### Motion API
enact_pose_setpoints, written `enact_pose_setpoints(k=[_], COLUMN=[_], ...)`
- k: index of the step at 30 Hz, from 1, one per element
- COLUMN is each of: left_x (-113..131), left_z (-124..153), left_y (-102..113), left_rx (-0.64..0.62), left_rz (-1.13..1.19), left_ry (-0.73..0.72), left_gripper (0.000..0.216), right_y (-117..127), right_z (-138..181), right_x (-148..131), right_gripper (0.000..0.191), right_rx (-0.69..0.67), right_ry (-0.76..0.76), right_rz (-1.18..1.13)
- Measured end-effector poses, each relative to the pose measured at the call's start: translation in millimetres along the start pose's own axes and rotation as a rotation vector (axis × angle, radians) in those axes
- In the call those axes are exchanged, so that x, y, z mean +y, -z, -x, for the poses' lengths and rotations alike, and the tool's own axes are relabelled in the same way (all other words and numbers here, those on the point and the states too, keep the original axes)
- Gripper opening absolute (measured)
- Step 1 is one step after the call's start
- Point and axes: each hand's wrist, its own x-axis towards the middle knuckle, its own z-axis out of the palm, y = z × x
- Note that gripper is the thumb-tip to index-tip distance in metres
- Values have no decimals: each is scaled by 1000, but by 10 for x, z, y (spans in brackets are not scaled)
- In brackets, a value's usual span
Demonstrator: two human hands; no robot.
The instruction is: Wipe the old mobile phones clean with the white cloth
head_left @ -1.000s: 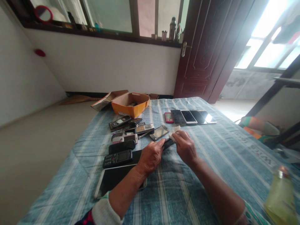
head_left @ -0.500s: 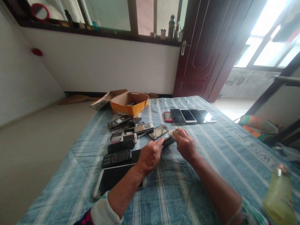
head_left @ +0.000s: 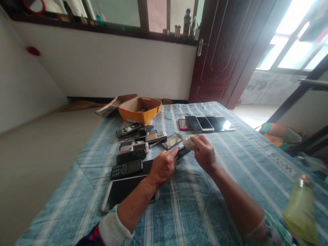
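Observation:
My left hand (head_left: 164, 165) is closed around a dark phone (head_left: 183, 153), which points away to the right just above the bedcover. A crumpled white cloth (head_left: 189, 143) is pinched in my right hand (head_left: 205, 153) and touches the phone's far end. Just beyond the phone lies a silver-edged smartphone (head_left: 172, 140). To the left, beside my left wrist, are a black keypad phone (head_left: 126, 169) and a large white-framed device with a dark screen (head_left: 125, 191). My left hand and forearm partly cover the large device.
Several old phones (head_left: 135, 147) lie in a pile at the left. Behind them stands an open orange box (head_left: 143, 116). A small red phone (head_left: 182, 124) and several smartphones (head_left: 205, 124) form a row at the back. A yellowish bottle (head_left: 301, 212) is at the right, on the striped cover (head_left: 194, 212).
The view has tilted down slightly. My right hand has shifted a little with the white cloth, which shows more fully against the phone's end. My left hand keeps its grip.

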Motion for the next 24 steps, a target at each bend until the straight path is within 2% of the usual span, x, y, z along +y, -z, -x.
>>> enact_pose_setpoints(k=[4, 6, 8, 11, 15, 20, 24], left_x=[17, 16, 8, -5, -1, 5, 4], left_z=[1, 2, 2, -3, -9, -14, -20], left_y=[18, 17, 5, -19, -29, -20, -13], left_rx=[-8, -5, 1, 6, 4, -3, 9], left_rz=[5, 13, 21, 32, 19, -10, -13], left_ry=[9, 4, -5, -7, -8, -6, -6], left_gripper=[28, 28, 29, 31, 33, 34, 36], right_y=[-46, -54, -47, -19, 21, 28, 8], right_z=[19, 16, 7, -3, -1, -20, -50], right_x=[-250, -260, -186, -6, 171, 199, 175], right_gripper=[31, 30, 31, 30, 28, 28, 34], right_rx=[-192, -234, -221, -180, -141, -83, -153], right_ry=[188, 206, 189, 114, -98, -331, -422], right_rz=[-18, -5, 30, 94, 112, -43, -183])
